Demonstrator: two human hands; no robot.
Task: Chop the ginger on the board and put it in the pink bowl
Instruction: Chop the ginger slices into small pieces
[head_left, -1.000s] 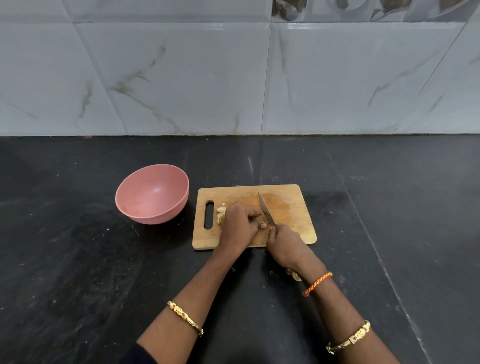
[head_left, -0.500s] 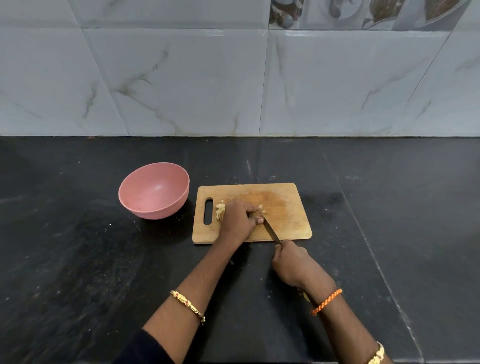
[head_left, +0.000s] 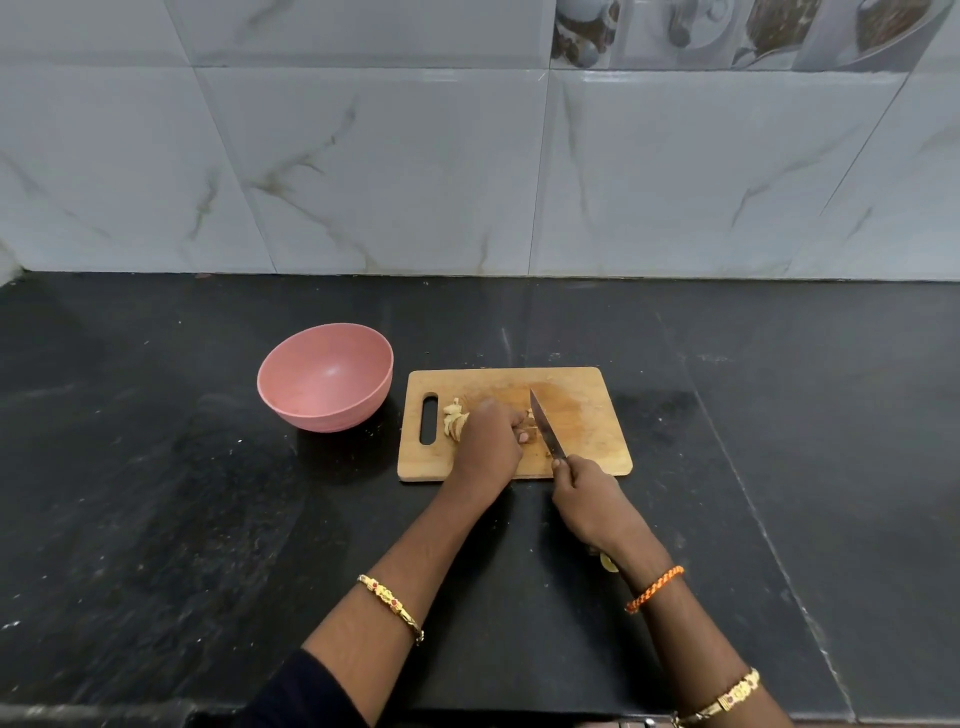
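Note:
A wooden chopping board (head_left: 587, 410) with a slot handle lies on the black counter. Pale ginger (head_left: 454, 420) sits on its left part, mostly covered by my left hand (head_left: 491, 436), which presses down on it with curled fingers. My right hand (head_left: 587, 499) grips the handle of a knife (head_left: 545, 431) at the board's near edge; the blade points away, just right of my left fingers. An empty pink bowl (head_left: 324, 382) stands left of the board.
The black stone counter (head_left: 156, 519) stretches to both sides. A marbled tile wall (head_left: 467, 182) rises behind it. Bangles and an orange thread circle my wrists.
The knife went from low and drawn back toward me to blade forward over the board beside my left fingers. My left hand stays on the ginger. The camera view shifted slightly.

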